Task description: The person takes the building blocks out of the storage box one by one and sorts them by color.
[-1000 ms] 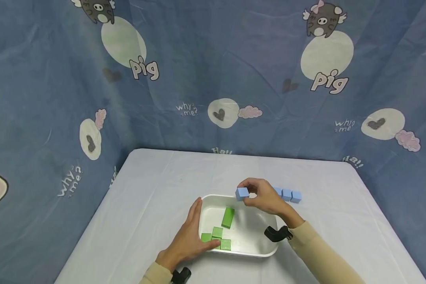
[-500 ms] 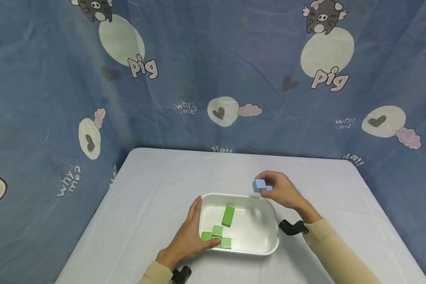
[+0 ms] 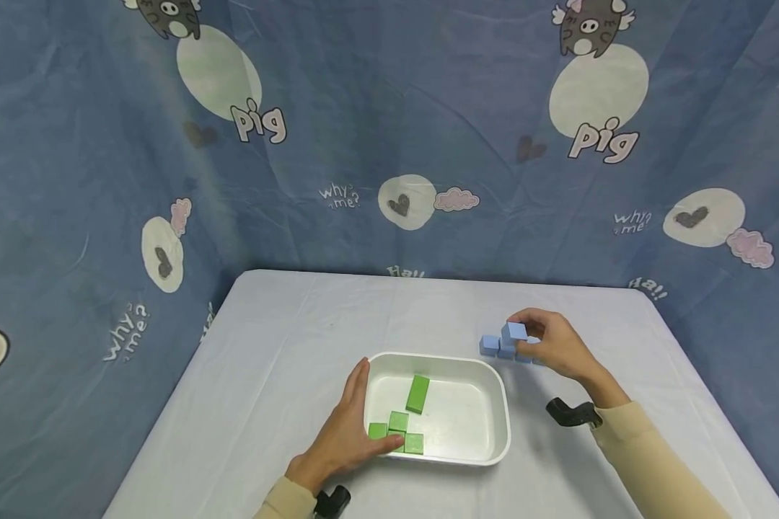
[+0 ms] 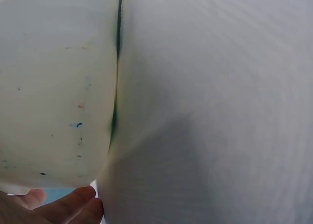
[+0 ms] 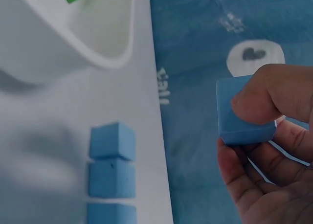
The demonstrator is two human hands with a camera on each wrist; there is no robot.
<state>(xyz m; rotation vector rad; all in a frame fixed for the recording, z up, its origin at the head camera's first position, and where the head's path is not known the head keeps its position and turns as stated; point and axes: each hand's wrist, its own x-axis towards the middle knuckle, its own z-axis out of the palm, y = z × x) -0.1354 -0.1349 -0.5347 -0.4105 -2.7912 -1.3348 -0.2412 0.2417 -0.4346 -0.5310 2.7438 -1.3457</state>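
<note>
1. While the right hand (image 3: 558,351) pinches a blue cube (image 3: 513,333), the cube is raised near the blue row (image 3: 490,346), one flat face upward.
2. That row's long axis runs sideways, as does the white tray's (image 3: 467,422).
3. The left hand (image 3: 340,434) lays straight fingers against the tray's left end.

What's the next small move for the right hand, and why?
Probably lower the held blue cube gently toward the row of blue cubes: the right hand pinches it raised above the white tabletop, near those matching cubes, while the white tray contains green blocks.
</note>
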